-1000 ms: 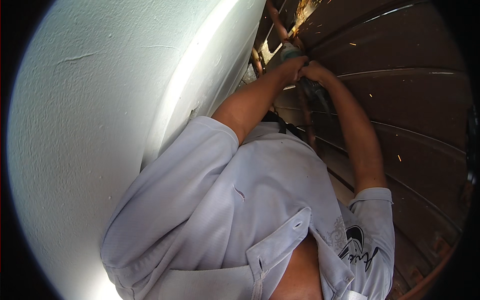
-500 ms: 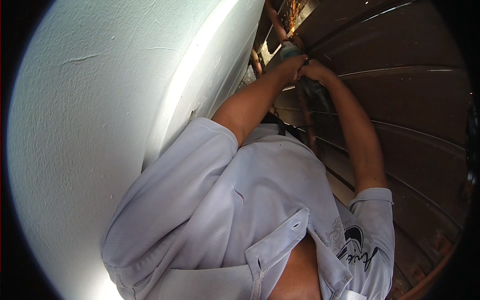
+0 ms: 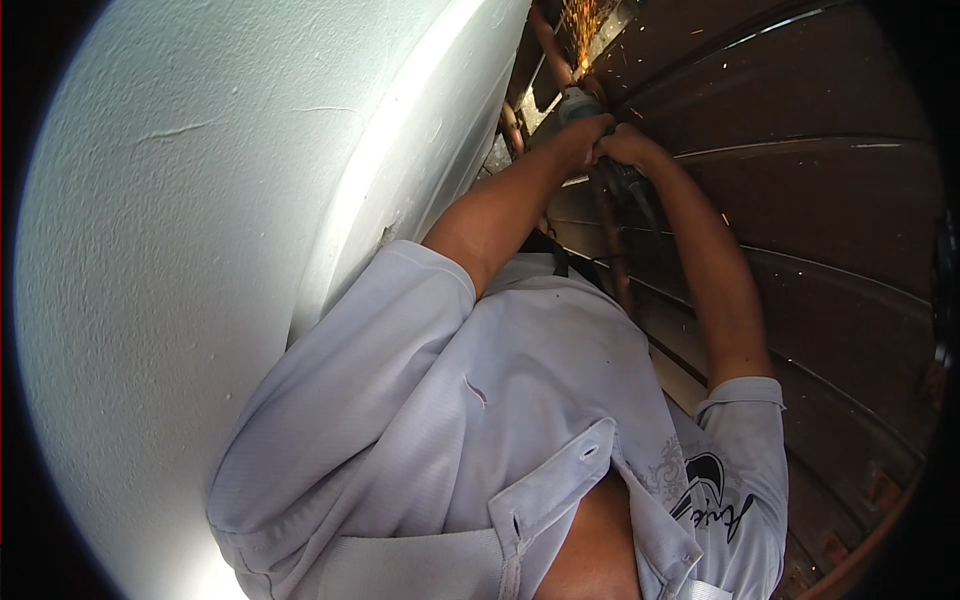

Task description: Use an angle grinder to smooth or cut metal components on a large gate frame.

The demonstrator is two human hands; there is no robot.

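Both my arms reach to the top of the view, around an angle grinder (image 3: 577,106) with a teal body and a pale metal head. My left hand (image 3: 588,137) is wrapped round its body just behind the head. Close beside it, my right hand (image 3: 628,147) grips the darker rear part, where the cord end (image 3: 645,205) trails down. Orange sparks (image 3: 582,30) spray away from the grinder's head, next to a reddish-brown metal pipe (image 3: 552,45). The disc itself and the exact contact spot are too small to make out.
A rough white wall (image 3: 200,220) rises close on my left. Dark brown metal panels (image 3: 800,200) with raised seams fill the right side. Another rusty pipe (image 3: 612,235) runs below my hands. A brownish frame bar (image 3: 870,550) curves at the lower right.
The spark spray has grown denser and brighter, with stray sparks flying over the brown panels and by my right arm. My hands have hardly moved on the grinder.
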